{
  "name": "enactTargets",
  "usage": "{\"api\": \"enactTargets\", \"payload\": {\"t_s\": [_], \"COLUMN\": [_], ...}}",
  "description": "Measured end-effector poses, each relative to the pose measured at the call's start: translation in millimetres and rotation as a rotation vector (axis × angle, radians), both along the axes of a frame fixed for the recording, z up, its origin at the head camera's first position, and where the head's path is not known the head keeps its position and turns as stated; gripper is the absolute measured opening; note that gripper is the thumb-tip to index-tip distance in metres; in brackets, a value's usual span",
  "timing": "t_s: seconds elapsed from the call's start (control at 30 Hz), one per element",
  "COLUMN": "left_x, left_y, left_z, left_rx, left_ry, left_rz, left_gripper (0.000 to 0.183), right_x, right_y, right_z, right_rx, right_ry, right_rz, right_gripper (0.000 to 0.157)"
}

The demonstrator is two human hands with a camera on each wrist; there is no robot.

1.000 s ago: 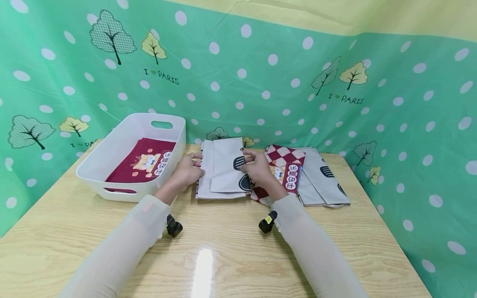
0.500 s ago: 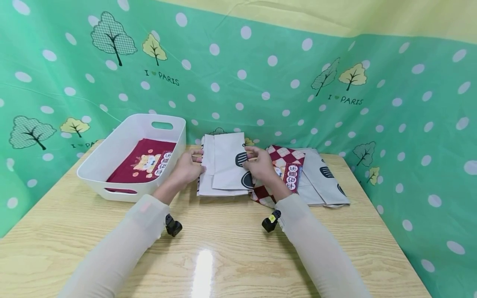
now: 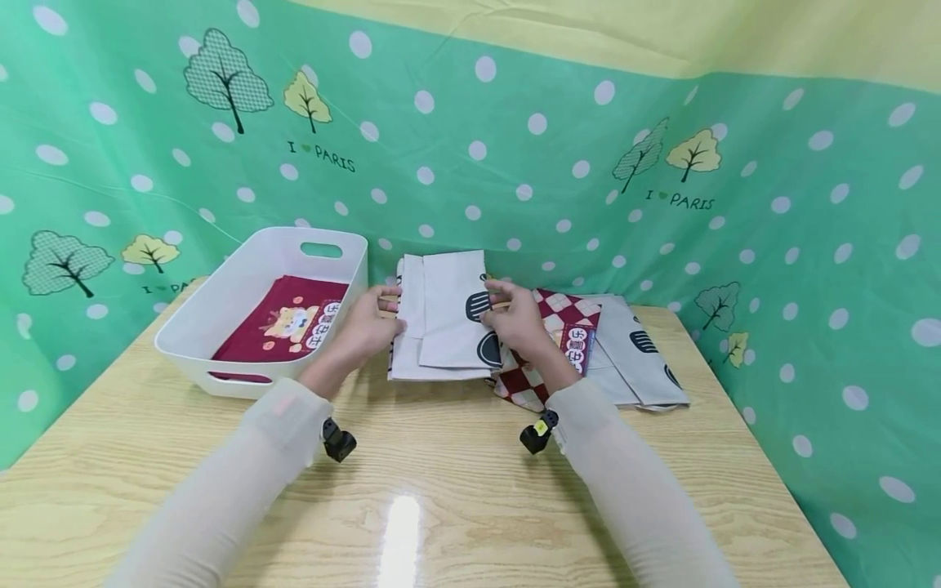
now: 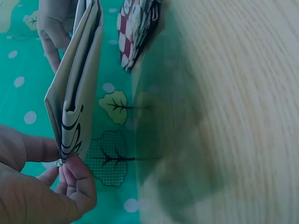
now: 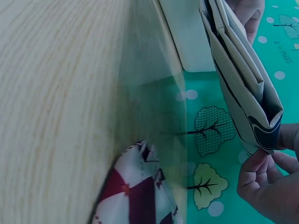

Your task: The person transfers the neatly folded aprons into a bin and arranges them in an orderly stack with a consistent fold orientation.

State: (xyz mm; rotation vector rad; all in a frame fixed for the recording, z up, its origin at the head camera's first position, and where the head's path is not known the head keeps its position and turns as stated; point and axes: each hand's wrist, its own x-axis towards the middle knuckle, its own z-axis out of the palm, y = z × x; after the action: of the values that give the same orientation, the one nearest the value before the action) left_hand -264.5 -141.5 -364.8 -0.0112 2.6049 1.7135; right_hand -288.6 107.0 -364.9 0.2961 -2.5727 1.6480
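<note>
Both hands hold a folded white cloth [image 3: 454, 314] with black utensil prints, tilted up off the table with its layers stacked. My left hand [image 3: 370, 324] pinches its left edge between thumb and fingers, and my right hand [image 3: 520, 322] pinches the right edge. In the left wrist view the cloth [image 4: 84, 79] stands on edge, with the left hand [image 4: 42, 182] gripping its near corner. A gap shows between the cloth [image 5: 238, 65] and the table in the right wrist view, where the right hand [image 5: 275, 186] grips the lower end.
A white plastic basket [image 3: 294, 377] at left holds a folded dark red cloth [image 3: 272, 322] with a cartoon animal print. To the right lie a red checked folded cloth [image 3: 573, 309] and another folded white cloth [image 3: 639, 359]. A green patterned curtain [image 3: 515, 171] hangs behind the table [image 3: 470, 506].
The hands have lifted the white cloth from the table and tipped its far edge upward. The basket and the cloths at right stay where they were.
</note>
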Motion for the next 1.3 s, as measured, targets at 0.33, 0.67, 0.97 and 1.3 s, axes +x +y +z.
{"api": "enactTargets", "payload": {"t_s": [0.33, 0.67, 0.97, 1.3], "left_x": [0.6, -0.8, 1.8, 5.9], "left_y": [-3.5, -9.7, -20.2, -34.8], "left_z": [18.5, 34.0, 48.4, 58.5], "left_rx": [-0.024, -0.097, -0.118, -0.130], "left_ry": [0.052, 0.093, 0.086, 0.081], "left_rz": [-0.017, -0.015, -0.018, -0.012], "left_gripper": [0.061, 0.060, 0.061, 0.061], "right_x": [0.3, -1.8, -1.8, -3.1], "right_y": [-0.3, -4.8, -16.5, -32.5], "right_z": [14.9, 30.4, 42.8, 49.4], "right_rx": [-0.024, -0.013, 0.005, -0.032], "right_ry": [0.026, 0.057, 0.083, 0.066], "right_rz": [0.009, 0.021, 0.027, 0.030], "right_gripper": [0.058, 0.057, 0.057, 0.059]}}
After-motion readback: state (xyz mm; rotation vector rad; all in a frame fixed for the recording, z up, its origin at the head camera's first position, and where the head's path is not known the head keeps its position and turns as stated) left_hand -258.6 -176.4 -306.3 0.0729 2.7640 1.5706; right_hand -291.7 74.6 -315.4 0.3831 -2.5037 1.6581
